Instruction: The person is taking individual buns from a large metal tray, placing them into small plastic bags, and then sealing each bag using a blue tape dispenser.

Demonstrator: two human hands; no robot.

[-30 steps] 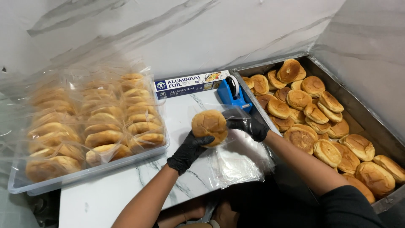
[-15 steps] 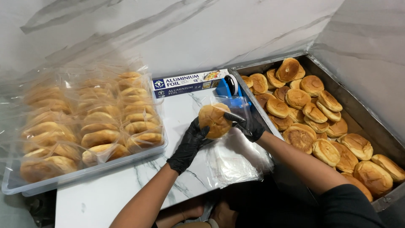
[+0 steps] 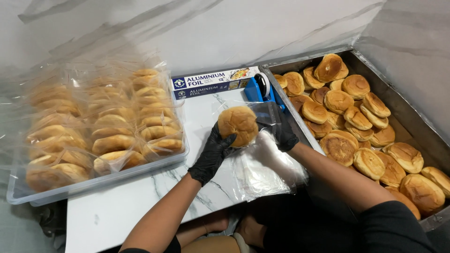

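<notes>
Between your hands, just above the white marble worktop (image 3: 140,206), a golden bun (image 3: 237,124) sits at the mouth of a clear plastic bag (image 3: 268,114). Your left hand (image 3: 213,152), in a black glove, cups the bun from below and behind with fingers closed around its lower edge. Your right hand (image 3: 285,136), also gloved, pinches the bag's edge and holds it open against the bun's far side. The step in hand looks like bagging: the bun is at the opening, not yet inside, so the next move calls for a steady push while the right hand keeps the film spread. Under your right wrist lies a loose stack of more clear bags (image 3: 265,171). Just beyond your hands stand a blue tape dispenser (image 3: 258,89) and a long foil box (image 3: 213,82). To the right, a metal tray (image 3: 403,100) holds bare buns; well to the left, a clear tub (image 3: 93,175) holds wrapped ones.
</notes>
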